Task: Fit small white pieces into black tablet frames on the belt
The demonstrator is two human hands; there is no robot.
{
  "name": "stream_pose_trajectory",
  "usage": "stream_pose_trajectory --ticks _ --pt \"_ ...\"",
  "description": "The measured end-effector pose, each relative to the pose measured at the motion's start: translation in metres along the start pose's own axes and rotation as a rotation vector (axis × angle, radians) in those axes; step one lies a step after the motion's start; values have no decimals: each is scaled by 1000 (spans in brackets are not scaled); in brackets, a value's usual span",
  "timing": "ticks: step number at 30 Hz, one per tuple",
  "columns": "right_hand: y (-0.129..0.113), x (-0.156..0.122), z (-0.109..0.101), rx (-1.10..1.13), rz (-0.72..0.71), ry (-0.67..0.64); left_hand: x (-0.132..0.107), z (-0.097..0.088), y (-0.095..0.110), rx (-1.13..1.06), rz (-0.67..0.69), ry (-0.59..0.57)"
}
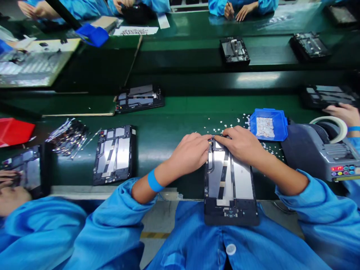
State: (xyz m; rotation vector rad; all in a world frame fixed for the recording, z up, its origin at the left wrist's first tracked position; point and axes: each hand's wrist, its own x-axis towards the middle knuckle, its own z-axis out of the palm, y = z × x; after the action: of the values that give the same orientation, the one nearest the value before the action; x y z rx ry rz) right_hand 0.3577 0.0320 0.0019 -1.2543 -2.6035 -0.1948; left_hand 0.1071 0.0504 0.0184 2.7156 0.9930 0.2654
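Observation:
An open tablet back frame with silver plates and dark flex strips lies lengthwise in front of me, its near end over the bench edge. My left hand rests on the frame's far left corner, fingers curled and pressed together at the edge. My right hand lies over the far right corner, fingers bent and pinching toward the same spot. What the fingertips hold is too small to make out. Small white bits are scattered just beyond the hands.
A blue tray of white pieces sits right of my hands, beside a grey tape dispenser. Another frame lies to the left, one more further back. Other people's hands work at both sides and across the belt.

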Motion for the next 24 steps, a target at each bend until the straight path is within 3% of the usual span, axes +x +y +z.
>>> stream_pose_trajectory --ticks 12,18,24 --pt "3 3 -4 -35 -71 -72 8 -12 -3 0 27 -73" --pt "4 2 -6 -26 -66 -92 19 -15 -6 -427 -228 35" --pt "5 1 -3 -41 -46 -91 43 -3 -15 -592 -346 -42"
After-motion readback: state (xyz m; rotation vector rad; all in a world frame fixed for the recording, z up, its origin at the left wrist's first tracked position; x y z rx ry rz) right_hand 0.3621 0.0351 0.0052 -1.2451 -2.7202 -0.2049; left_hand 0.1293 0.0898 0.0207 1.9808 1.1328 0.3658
